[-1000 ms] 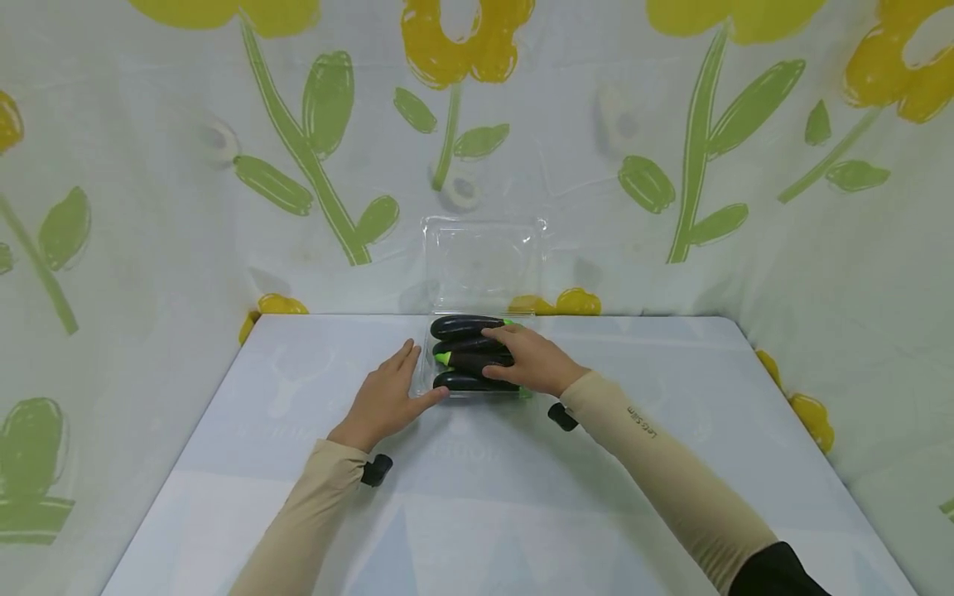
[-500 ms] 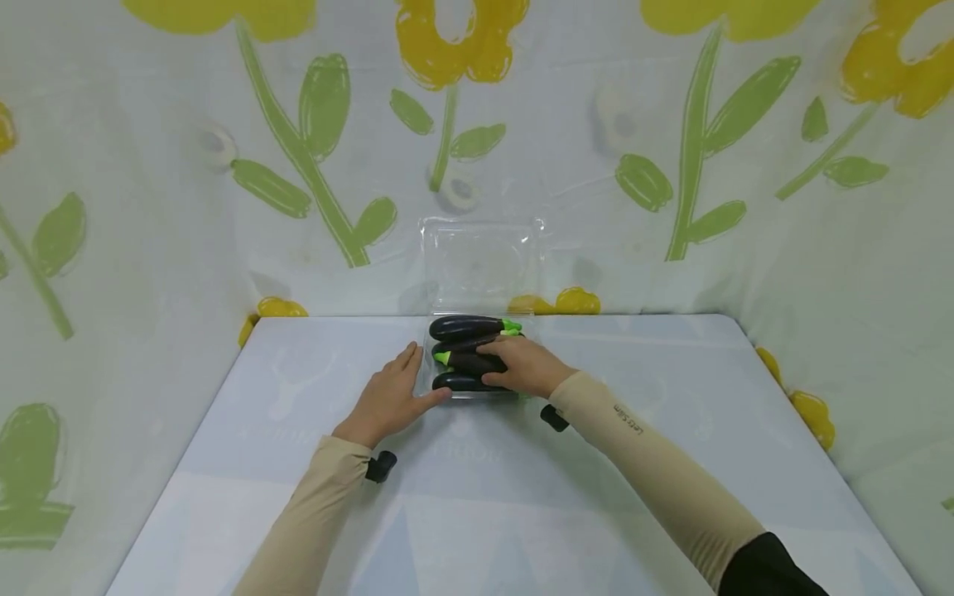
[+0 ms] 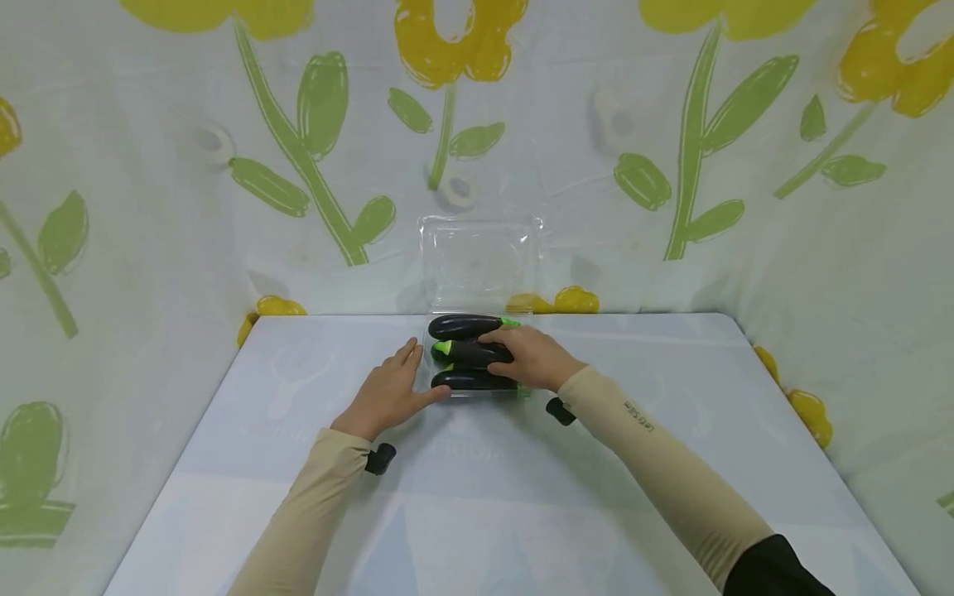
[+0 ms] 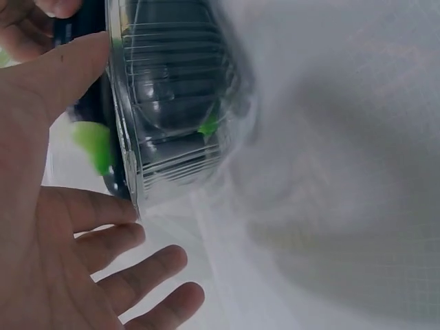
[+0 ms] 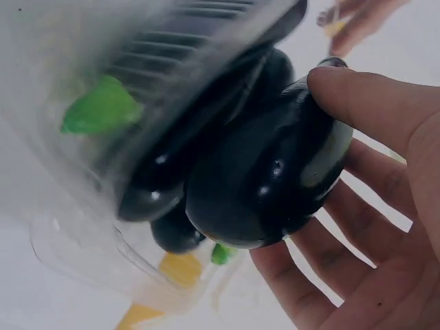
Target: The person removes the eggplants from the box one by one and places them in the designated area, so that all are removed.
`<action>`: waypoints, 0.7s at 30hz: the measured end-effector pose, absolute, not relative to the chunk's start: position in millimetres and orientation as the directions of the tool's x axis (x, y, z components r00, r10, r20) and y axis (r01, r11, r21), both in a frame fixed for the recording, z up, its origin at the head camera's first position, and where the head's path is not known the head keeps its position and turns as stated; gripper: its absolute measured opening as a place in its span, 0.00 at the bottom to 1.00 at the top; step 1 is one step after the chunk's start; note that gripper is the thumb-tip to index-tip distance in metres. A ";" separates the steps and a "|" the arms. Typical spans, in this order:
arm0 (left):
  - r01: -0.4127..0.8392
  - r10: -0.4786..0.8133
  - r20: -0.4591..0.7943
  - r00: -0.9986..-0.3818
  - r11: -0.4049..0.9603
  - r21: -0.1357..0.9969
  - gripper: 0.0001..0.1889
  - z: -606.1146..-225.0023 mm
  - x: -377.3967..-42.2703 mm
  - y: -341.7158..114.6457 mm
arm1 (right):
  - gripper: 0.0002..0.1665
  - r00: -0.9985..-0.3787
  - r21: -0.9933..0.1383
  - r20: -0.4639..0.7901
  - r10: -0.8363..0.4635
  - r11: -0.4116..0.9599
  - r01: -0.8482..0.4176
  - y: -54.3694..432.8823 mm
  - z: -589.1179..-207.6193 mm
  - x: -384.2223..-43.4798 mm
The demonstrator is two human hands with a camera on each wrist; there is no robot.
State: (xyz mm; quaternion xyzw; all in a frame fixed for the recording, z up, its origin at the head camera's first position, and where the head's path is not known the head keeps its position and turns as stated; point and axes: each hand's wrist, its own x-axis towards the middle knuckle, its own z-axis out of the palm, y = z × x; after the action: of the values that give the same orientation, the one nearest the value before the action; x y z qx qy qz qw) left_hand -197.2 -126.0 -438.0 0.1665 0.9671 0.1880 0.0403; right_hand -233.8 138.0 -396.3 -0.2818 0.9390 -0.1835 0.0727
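My right hand [image 3: 538,358] grips an eggplant [image 3: 477,353] with thumb and fingers around its dark rounded end; its green cap points left. This eggplant lies above others in a clear plastic clamshell box [image 4: 180,165]. One more eggplant [image 3: 465,327] lies along the back of the box and another [image 3: 469,380] along the front. In the right wrist view, the gripped eggplant [image 5: 268,179] is raised over its neighbours. My left hand [image 3: 383,397] rests at the box's left front corner, fingers extended and thumb on the front rim.
The box's clear lid [image 3: 480,265] stands raised at the table's back edge. Behind it hangs a white cloth [image 3: 551,165] printed with flowers. The pale table [image 3: 462,513] stretches toward me in front of the box.
My right hand first closed in on the eggplant, then moved it slightly up and toward the back, uncovering a green tip beneath. The left hand stays at the box.
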 end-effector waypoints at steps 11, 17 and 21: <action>0.317 0.338 -0.004 -0.941 0.887 0.337 0.54 -438.4 -199.1 -125.4 | 0.30 -0.830 -0.408 0.126 -0.544 0.734 -0.543 162.3 -379.9 -232.3; 0.314 0.329 0.006 -0.944 0.897 0.310 0.57 -441.8 -201.8 -123.2 | 0.29 -0.824 -0.414 0.208 -0.527 0.716 -0.563 184.9 -375.7 -233.7; 0.307 0.320 0.010 -0.947 0.899 0.313 0.57 -440.3 -201.1 -120.9 | 0.29 -0.841 -0.419 0.239 -0.484 0.730 -0.540 201.9 -376.0 -234.4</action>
State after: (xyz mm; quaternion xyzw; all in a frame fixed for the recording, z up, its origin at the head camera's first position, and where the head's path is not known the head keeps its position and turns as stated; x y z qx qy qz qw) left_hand -201.1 -120.9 -440.3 0.1611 0.9741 0.1574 0.0207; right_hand -234.4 201.9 -376.0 -0.2758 0.9283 -0.2428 -0.0568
